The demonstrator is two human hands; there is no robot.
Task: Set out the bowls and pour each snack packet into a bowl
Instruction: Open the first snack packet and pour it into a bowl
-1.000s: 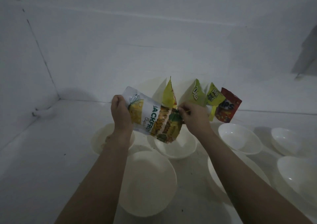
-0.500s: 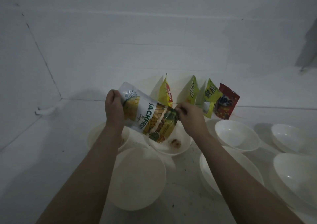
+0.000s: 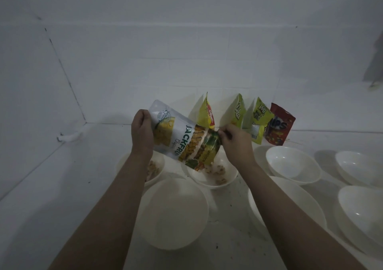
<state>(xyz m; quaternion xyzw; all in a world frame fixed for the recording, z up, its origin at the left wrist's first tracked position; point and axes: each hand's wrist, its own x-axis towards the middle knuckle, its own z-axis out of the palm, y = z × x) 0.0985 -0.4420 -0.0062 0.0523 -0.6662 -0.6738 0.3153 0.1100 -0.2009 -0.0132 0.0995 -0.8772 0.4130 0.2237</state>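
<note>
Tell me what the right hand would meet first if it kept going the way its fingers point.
The right hand points left, already pinching the jackfruit packet. Further left it would likely reach the left hand, though depth is unclear.

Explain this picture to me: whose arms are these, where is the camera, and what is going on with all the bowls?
No machine here: a person wears a camera on the head, looking down at both arms. The left hand and right hand hold a jackfruit chips packet, tilted mouth-down over a white bowl that has chips in it. Another bowl behind the left arm also holds snacks. Several empty bowls sit around, and four unopened-looking packets lean against the white wall.
</note>
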